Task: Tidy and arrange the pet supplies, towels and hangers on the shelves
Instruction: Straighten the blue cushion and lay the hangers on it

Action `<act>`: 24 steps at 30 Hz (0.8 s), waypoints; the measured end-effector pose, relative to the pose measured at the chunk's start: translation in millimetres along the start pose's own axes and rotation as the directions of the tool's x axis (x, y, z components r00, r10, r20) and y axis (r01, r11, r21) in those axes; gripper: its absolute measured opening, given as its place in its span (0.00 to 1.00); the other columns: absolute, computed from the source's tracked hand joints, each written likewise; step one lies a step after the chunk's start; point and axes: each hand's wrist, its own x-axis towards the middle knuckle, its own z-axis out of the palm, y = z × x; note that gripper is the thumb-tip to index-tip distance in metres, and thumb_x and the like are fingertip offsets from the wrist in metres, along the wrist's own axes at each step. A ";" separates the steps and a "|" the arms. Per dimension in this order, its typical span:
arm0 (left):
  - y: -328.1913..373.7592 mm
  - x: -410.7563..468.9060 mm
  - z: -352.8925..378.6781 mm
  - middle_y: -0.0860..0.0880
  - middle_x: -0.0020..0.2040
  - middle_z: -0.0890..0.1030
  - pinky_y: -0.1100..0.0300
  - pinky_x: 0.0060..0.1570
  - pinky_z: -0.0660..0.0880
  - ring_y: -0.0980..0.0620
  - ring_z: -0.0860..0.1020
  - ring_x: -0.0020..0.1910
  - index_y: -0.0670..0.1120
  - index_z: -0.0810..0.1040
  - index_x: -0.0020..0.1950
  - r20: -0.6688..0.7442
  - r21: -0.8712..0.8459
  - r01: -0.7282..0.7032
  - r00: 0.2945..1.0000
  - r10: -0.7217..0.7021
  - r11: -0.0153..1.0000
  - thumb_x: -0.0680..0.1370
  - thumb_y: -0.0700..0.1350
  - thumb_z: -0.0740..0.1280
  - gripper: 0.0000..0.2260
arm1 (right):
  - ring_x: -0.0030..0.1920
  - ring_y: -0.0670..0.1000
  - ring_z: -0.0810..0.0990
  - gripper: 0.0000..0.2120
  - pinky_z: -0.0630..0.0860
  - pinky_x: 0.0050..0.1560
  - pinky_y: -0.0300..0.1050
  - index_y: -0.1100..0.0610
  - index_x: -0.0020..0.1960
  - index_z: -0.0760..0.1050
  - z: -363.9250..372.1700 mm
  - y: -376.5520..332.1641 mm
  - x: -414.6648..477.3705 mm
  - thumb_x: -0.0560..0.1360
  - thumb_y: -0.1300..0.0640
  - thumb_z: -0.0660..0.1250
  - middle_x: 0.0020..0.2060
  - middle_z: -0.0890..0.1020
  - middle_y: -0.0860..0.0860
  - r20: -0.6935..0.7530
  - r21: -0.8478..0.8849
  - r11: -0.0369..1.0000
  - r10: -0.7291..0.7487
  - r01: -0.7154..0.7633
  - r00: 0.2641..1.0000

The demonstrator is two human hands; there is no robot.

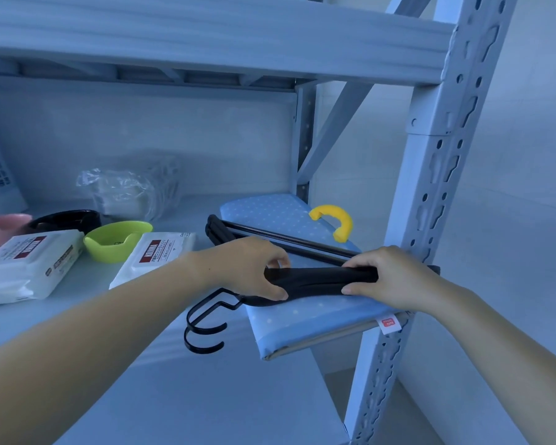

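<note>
— Where are the hangers [321, 279]?
— Black hangers lie on the blue dotted pad [280, 210], right of the shelf [180, 396]. Left hand [251, 268] and right hand [395, 277] each curl fingers round an end.
— How many?
— Two hooks [203, 331] show near-left; the hands hide both ends.

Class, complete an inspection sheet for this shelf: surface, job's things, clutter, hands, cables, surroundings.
Surface: pale shelf, upper shelf overhead.
Job's things: black hangers lying on a blue dotted board, yellow handle at its far end; two wipe packs; green bowl, black bowl, pink bowl.
Clutter: crumpled clear plastic bag at the back.
Hands: left hand and right hand both grip the hangers.
Cables: nothing seen.
Surroundings: perforated metal upright at right, wall behind.
</note>
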 end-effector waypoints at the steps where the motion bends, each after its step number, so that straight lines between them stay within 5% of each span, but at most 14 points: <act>1: 0.8 -1.0 0.2 0.57 0.53 0.77 0.60 0.55 0.72 0.57 0.74 0.52 0.55 0.73 0.58 0.012 0.004 0.005 1.000 -0.005 1.000 0.69 0.60 0.70 0.21 | 0.47 0.46 0.80 0.14 0.77 0.53 0.48 0.41 0.53 0.78 -0.9 -0.2 -0.5 0.68 0.42 0.72 0.46 0.83 0.42 0.008 -0.002 1.000 -0.003 0.003 1.000; 5: 2.3 -1.8 -1.0 0.57 0.51 0.76 0.59 0.54 0.72 0.56 0.73 0.51 0.56 0.72 0.58 0.044 0.034 0.009 0.999 -0.011 0.999 0.69 0.60 0.71 0.21 | 0.53 0.44 0.77 0.21 0.75 0.55 0.46 0.42 0.58 0.76 -2.3 -0.2 -1.1 0.67 0.41 0.72 0.51 0.80 0.41 0.043 -0.023 1.000 0.012 -0.011 0.999; 9: 3.8 -0.9 -4.0 0.58 0.52 0.77 0.58 0.54 0.73 0.57 0.74 0.52 0.55 0.73 0.59 0.027 0.067 -0.016 1.000 0.015 0.998 0.68 0.59 0.72 0.21 | 0.44 0.45 0.79 0.13 0.77 0.49 0.49 0.42 0.50 0.78 -1.1 -3.3 -5.7 0.67 0.42 0.72 0.43 0.82 0.43 -0.013 -0.025 1.000 0.016 -0.017 1.000; 13: 1.9 3.5 -11.1 0.59 0.51 0.77 0.59 0.55 0.72 0.57 0.73 0.51 0.55 0.73 0.57 0.044 0.101 -0.049 0.998 0.045 0.994 0.68 0.58 0.72 0.20 | 0.39 0.44 0.80 0.09 0.76 0.42 0.42 0.41 0.46 0.76 2.1 -7.5 -14.1 0.68 0.41 0.71 0.38 0.83 0.43 -0.069 -0.063 0.997 0.030 -0.035 0.997; 24: -27.3 46.4 -36.9 0.57 0.55 0.75 0.62 0.48 0.67 0.55 0.72 0.54 0.54 0.71 0.60 0.103 0.249 -0.156 0.986 0.134 0.956 0.69 0.55 0.73 0.22 | 0.38 0.46 0.78 0.11 0.74 0.39 0.44 0.47 0.46 0.77 13.9 -28.9 1.8 0.70 0.41 0.68 0.36 0.81 0.47 -0.229 -0.079 0.986 0.128 -0.150 0.965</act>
